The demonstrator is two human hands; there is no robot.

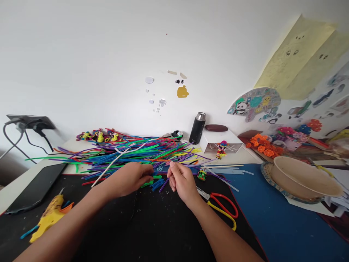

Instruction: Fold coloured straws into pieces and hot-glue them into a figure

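A big heap of coloured pipe cleaners (131, 154) lies across the back of the black mat (152, 225). My left hand (131, 179) rests at the heap's front edge, fingers curled over short green and blue pieces (153, 182). My right hand (181, 182) is just to the right, fingers pinched on a thin purple pipe cleaner (164, 184) that slants down to the mat. The two hands are a few centimetres apart.
Red-and-yellow scissors (222, 207) lie right of my right wrist. A yellow glue gun (50, 216) and a dark tablet (36, 187) are at the left. A black flask (197, 128), white box (220, 140), small figures (222, 149), beige bowl (302, 178) and orange flowers (261, 147) stand behind and right.
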